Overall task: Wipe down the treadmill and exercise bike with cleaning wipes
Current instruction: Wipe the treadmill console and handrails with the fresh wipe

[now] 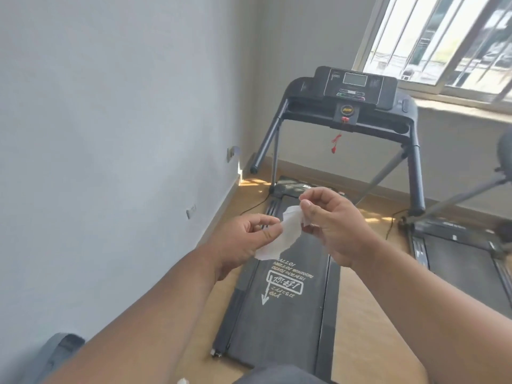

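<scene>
Nearest: left hand [243, 239] and right hand [332, 225], both raised in front of the chest, pinching one white wipe [279, 236] between thumb and fingertips, left at its lower end, right at its upper end. Wipe crumpled and partly folded, hanging in the air over the near part of the belt, touching no machine; long axis slanting from lower left up to upper right.

Step in hand, judging by the grip: unfolding the wipe, wiping not yet begun. Next move calling for pulling both ends apart to flatten the sheet, then stepping or reaching forward, the nearest wipeable surfaces lying well beyond the hands.

Below and beyond: treadmill [279, 314], dark belt [299, 322] bearing white printed lettering and an arrow, long axis running away from the viewer toward the window wall.

Farther: console [357, 84] facing back toward the viewer, red safety cord [336, 141] dangling beneath.

Right edge: second machine [457, 245], only partly showing, kind uncertain.

Farthest: barred window [443, 37].
</scene>
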